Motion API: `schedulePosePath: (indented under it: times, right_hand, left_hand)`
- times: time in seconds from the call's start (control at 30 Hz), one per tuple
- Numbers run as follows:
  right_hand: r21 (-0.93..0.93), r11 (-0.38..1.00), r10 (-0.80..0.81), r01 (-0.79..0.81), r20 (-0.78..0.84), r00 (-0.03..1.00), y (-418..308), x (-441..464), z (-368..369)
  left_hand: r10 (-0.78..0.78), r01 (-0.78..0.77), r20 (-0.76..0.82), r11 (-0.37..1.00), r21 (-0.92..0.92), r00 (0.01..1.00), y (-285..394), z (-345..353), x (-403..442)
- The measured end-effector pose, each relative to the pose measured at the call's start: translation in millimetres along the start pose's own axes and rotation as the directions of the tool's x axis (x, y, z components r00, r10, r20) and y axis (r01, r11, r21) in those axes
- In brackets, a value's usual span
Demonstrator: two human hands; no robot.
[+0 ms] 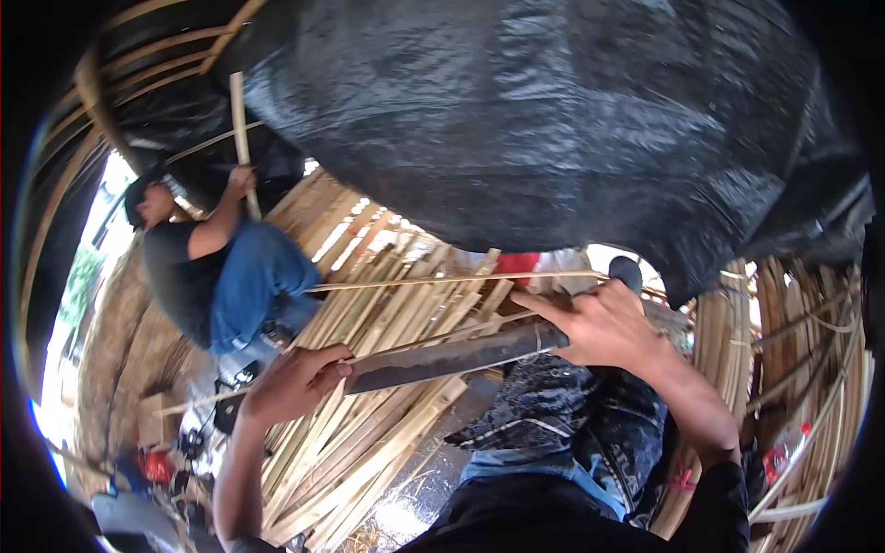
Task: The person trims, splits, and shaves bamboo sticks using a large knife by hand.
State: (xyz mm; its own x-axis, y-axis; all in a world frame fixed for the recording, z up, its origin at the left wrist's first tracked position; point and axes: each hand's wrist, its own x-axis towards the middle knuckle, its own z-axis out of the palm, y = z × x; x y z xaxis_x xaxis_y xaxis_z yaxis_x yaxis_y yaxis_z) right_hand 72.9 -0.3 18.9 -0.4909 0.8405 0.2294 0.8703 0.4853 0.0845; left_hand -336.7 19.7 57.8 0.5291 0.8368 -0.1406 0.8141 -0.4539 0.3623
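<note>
My left hand (300, 382) is closed around a thin wooden strip (433, 339), which slants up toward my right hand. Fingers of my right hand (604, 327) wrap the right end of a machete (442, 361), with the index finger stretched toward the strip. The machete's dark, broad blade lies across my lap just below the strip, its left end beside my left fingertips. Its handle is hidden by my right hand. Many split wooden slats (396, 295) lie beneath and beyond the blade.
A co-worker (221, 258) sits at the left, one hand on an upright slat (241, 138). Black plastic sheeting (553, 120) hangs ahead. Bundled slats (724, 341) stand at the right, near a plastic bottle with a red cap (784, 452).
</note>
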Motion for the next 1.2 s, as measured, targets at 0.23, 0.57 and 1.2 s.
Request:
schedulePosePath:
  times: [0.23, 0.57, 1.2]
  right_hand:
    - [0.401, 0.852, 0.412, -0.337, -0.117, 0.904, 41, -130, 74]
    - [0.603, 0.302, 0.854, -0.739, 0.173, 0.49, -1, -149, 142]
    - [-0.794, 0.109, 0.964, -0.598, -0.062, 0.258, 173, -436, -63]
  left_hand:
    - [-0.096, 0.198, 0.241, 0.874, -0.443, 0.966, -46, 119, 55]
    - [-0.087, 0.246, 0.238, 0.543, -0.803, 0.967, 48, 295, 64]
    - [-0.235, 0.361, 0.286, 0.747, -0.558, 0.929, 62, 285, 91]
